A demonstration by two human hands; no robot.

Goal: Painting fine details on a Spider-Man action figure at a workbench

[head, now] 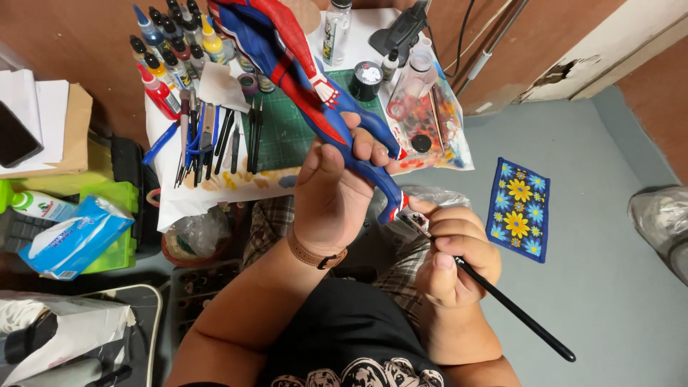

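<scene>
Between clenched left fingers (358,140), a blue-red figurine (301,64); right fingers (448,236) gripping a black paintbrush (502,297) at its foot.

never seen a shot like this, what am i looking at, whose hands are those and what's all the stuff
This is one picture from a camera worn on a person's head, looking down at their own lap and hands. The left hand, with a brown wrist strap, grips a blue and red painted figure by its legs. The right hand holds a thin black paintbrush with its tip at the figure's foot. Ahead is a small table with a green cutting mat, paint bottles and a row of brushes and tools. A blue tissue pack lies to the left, a flowered blue mat on the floor.
</scene>
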